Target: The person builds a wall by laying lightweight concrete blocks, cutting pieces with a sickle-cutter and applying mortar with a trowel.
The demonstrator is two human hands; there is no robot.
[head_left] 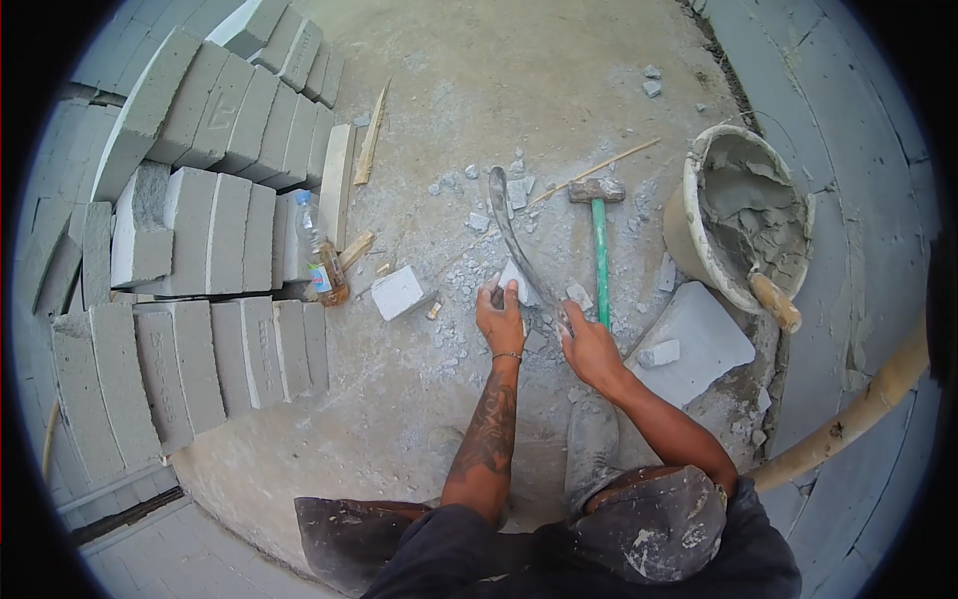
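Observation:
My right hand [591,347] is closed round the lower end of a long machete [519,245] with a curved, dusty blade. The blade slants up and to the left across the middle of the view. Just left of it, my left hand [500,317] grips a small chunk of grey block [515,284], thumb on its near side. The blade passes right beside the chunk's edge. Broken block bits [464,290] lie around both hands. Beyond my right hand, a hammer [601,245] with a green handle rests on the floor, its head pointing away.
Stacks of grey blocks [190,235] stand at left, a plastic bottle [321,262] beside them. A cut block [400,293] lies left of my hands. At right are a mortar bucket [687,215] with a wooden-handled tool [776,303] and a flat slab [711,334]. Wood strips [373,135] lie farther off.

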